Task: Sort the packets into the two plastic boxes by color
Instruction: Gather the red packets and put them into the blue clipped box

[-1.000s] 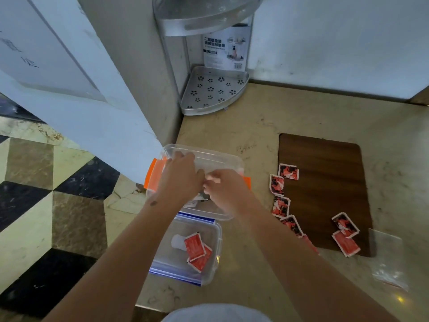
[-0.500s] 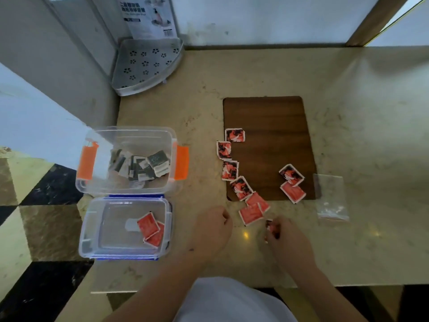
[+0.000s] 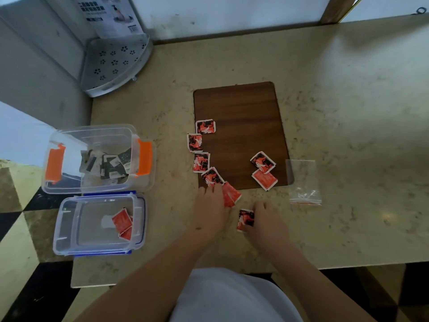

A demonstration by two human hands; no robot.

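The red packet (image 3: 245,220) at the counter's near edge sits under the fingertips of the right hand (image 3: 264,223), which appear to pinch its right edge; whether it is lifted or lying flat I cannot tell. At ten o'clock from it, the left hand (image 3: 212,211) lies palm-down with fingers together, their tips touching the overlapped red packets (image 3: 231,194) at the near-left corner of the wooden board (image 3: 241,126). More red packets trail off toward twelve o'clock along the board's left edge (image 3: 201,148), and a pair (image 3: 263,169) lies at two o'clock. The step in hand looks like gathering red packets; the next move calls for carrying them toward nine o'clock into the blue-clipped box (image 3: 69,231), which already holds red ones; the orange-clipped box (image 3: 97,133) beyond it holds the black packets (image 3: 109,165). A clear zip bag (image 3: 304,182) lies at two o'clock, empty as far as I can tell. The packets' white print and the leaflet (image 3: 111,15) above the corner shelf (image 3: 113,63) are too small to read.
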